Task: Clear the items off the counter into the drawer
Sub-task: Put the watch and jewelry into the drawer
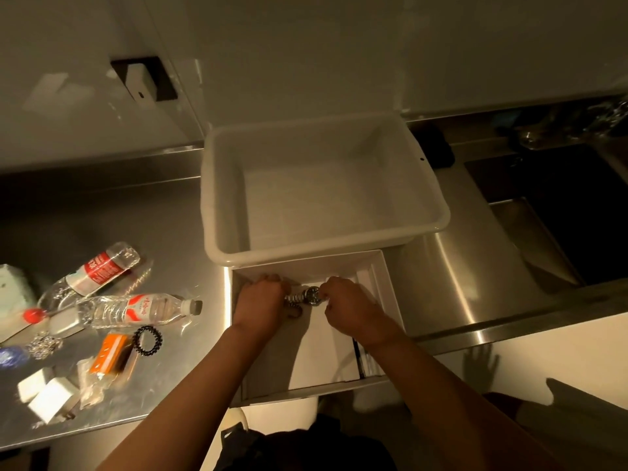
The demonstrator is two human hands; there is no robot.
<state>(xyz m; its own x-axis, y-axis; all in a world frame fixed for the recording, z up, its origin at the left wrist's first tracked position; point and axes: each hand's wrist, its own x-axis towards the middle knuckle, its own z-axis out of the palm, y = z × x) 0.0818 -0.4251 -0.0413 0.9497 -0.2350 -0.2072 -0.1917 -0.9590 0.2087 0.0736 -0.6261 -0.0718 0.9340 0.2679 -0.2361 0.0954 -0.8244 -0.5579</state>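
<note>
holding metal wristwatch [307, 296] low inside open white drawer [390, 294]; left hand [263, 297] fingers curling round band, right hand [350, 300] pinching watch face end. lying on steel counter [170, 212] at left: two plastic bottles [136, 309], black hair tie [148, 339], orange packet [110, 351].

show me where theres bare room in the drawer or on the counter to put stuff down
The drawer has bare white floor nearer the person, below both hands: left hand, right hand, which hold a watch at its far end. The white tub is empty. Bare counter lies beyond the bottles. The counter's near left is crowded with small items.
</note>
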